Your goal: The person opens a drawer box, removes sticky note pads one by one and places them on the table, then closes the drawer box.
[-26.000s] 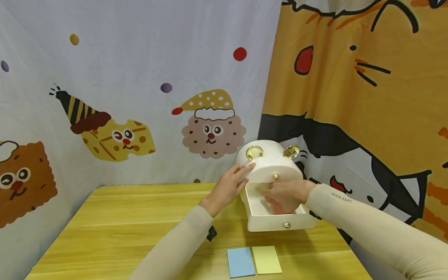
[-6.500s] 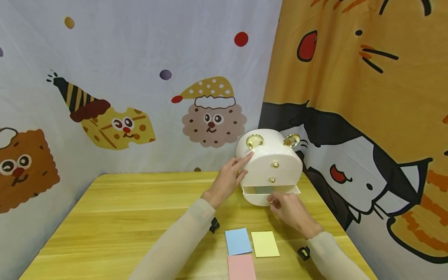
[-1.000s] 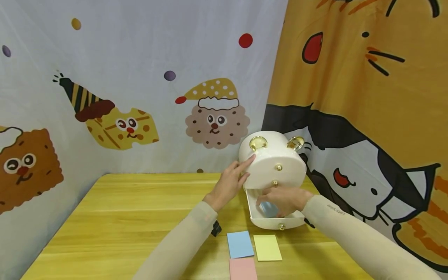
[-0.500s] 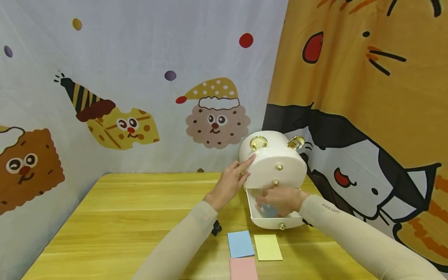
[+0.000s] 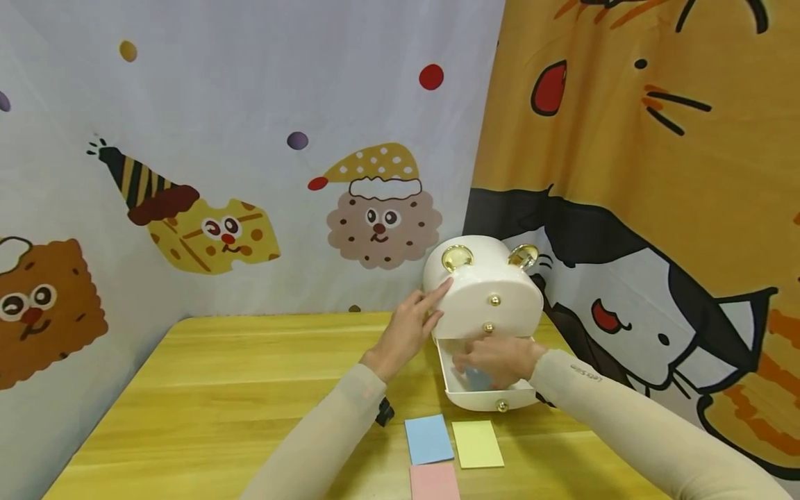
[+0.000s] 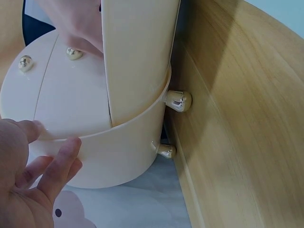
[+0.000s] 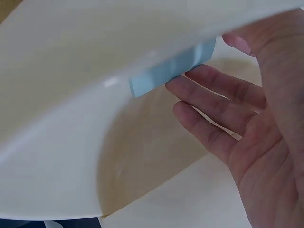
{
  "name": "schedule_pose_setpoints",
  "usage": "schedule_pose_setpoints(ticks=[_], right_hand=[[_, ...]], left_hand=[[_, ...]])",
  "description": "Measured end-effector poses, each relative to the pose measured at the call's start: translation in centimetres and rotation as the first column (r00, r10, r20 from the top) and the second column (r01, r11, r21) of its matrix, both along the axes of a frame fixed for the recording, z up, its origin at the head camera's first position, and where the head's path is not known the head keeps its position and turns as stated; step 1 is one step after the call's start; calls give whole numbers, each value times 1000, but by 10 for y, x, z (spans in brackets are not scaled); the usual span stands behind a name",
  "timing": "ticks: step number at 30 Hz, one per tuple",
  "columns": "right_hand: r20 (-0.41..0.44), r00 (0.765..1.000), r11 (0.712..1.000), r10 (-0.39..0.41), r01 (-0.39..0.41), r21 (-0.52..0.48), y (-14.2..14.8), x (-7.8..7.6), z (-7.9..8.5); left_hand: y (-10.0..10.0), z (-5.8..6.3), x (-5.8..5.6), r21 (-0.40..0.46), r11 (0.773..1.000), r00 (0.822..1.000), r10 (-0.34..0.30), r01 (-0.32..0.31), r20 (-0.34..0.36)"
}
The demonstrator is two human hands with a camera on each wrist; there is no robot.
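Observation:
A white rounded drawer box [image 5: 481, 295] with gold ears and gold knobs stands at the back right of the table. Its bottom drawer [image 5: 500, 401] is pulled out. My right hand [image 5: 494, 357] reaches into that drawer, over a blue sticky note pad [image 5: 478, 378]. In the right wrist view, fingertips [image 7: 175, 85] press against the edge of the pad [image 7: 166, 69]; the thumb side is partly hidden by the white drawer wall. My left hand [image 5: 406, 330] rests its fingers on the box's left side, steadying nothing else in its grasp.
Another blue sticky note pad [image 5: 429, 439], a yellow pad [image 5: 478, 444] and a pink pad [image 5: 434, 482] lie on the wooden table [image 5: 250, 389] in front of the box. Printed curtains [image 5: 300, 83] hang behind and to the right.
Earlier, my right hand was at a pink pad in a higher drawer. That drawer is now closed, a pink pad lies on the table, and the bottom drawer is further out. Lately little has moved.

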State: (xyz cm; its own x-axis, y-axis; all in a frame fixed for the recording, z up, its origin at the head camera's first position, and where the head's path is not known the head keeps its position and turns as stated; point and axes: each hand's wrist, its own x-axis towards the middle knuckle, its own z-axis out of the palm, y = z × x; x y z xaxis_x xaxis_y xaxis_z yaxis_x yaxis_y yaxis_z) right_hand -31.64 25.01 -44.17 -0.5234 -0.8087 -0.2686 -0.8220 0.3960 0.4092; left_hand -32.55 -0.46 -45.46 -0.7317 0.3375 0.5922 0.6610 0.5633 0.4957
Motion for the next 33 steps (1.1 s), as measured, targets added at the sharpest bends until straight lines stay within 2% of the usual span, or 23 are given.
schedule_pose_setpoints(ticks=[6,11,19,33], right_hand=[[-27,1000,1000,6,-6,-14,0,3,2],[10,1000,998,-4,4,-66,2,3,3],[135,988,986,-70,89,-143,3,3,9],[157,986,974,-47,80,-210,6,6,16]], left_hand=[[-1,1,2,4,1000,1000,-6,6,-5],[0,0,1,-3,1000,1000,-10,10,-10],[0,-2,0,3,1000,1000,-8,8,-30],[-1,0,0,-17,1000,1000,1,-2,-19]])
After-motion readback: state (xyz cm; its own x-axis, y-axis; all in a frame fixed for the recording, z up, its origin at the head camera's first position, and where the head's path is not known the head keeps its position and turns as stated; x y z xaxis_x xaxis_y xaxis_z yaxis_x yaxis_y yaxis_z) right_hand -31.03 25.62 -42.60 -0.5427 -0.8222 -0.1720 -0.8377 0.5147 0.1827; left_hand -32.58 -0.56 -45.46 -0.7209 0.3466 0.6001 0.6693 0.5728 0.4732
